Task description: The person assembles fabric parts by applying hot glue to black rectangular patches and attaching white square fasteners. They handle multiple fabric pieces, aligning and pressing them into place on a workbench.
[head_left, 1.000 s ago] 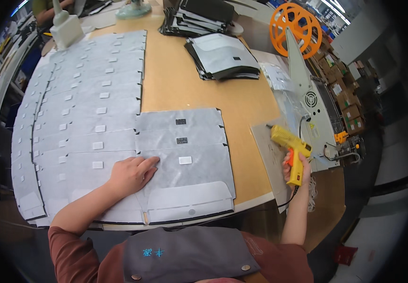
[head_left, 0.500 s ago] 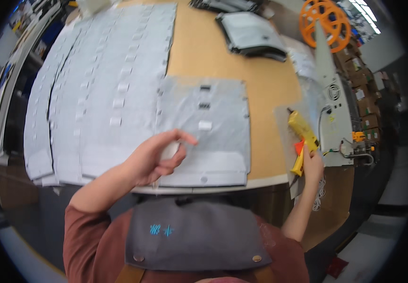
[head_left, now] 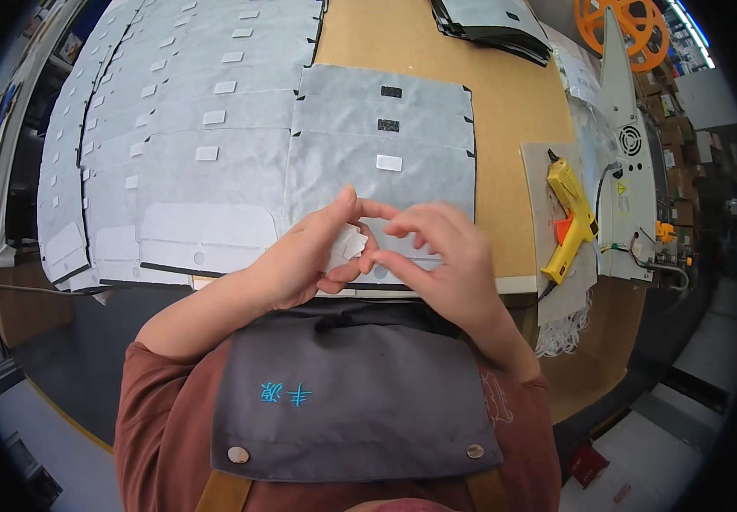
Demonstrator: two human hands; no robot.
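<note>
My left hand (head_left: 313, 252) is curled around a few small white patches (head_left: 349, 245), which lie in its palm and fingers. Close beside it on the right is my right hand (head_left: 449, 260), with thumb and forefinger apart near the left fingertips and nothing visible between them. Beneath both hands lies a stack of grey fabric sheets (head_left: 343, 175), overlapped in steps. The uppermost exposed strips carry two black patches (head_left: 390, 125); one white patch (head_left: 389, 162) sits on the strip below. A yellow glue gun (head_left: 569, 222) with an orange trigger rests on a board to the right.
More overlapped grey sheets (head_left: 249, 111) with rows of white patches cover the table's left side. Another grey stack (head_left: 496, 30) is at the back. On the right stand a grey machine (head_left: 629, 188) and an orange reel (head_left: 620, 34). White glue strands (head_left: 565, 328) hang off the board.
My right hand has let go of the glue gun and come left beside my left hand. The glue gun now lies on the board. The whole view has shifted, with the sheets appearing higher.
</note>
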